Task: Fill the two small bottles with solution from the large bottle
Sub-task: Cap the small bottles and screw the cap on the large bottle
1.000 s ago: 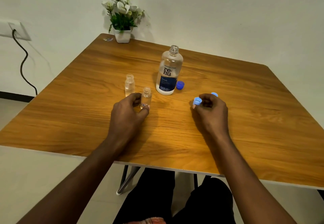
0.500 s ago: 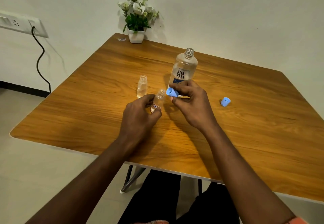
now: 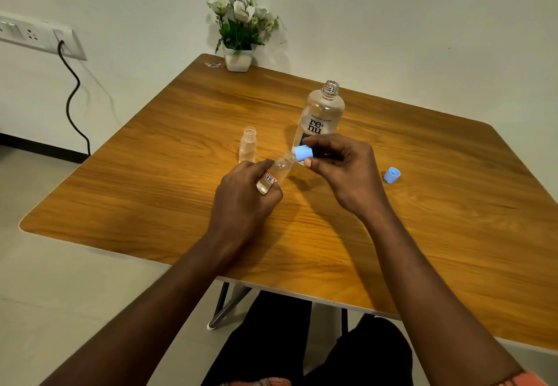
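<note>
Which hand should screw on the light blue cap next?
Right hand: it already pinches the light blue plastic cap beside the tilted small clear bottle, which the left hand holds.

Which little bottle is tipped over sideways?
The small bottle with the red-edged sticker, held tilted in the left hand. The other small bottle stands upright on the table, untouched.

Flower pot (image 3: 238,59) at table (image 3: 181,150) far corner; wall socket (image 3: 39,37), black cable (image 3: 72,99) left.
</note>
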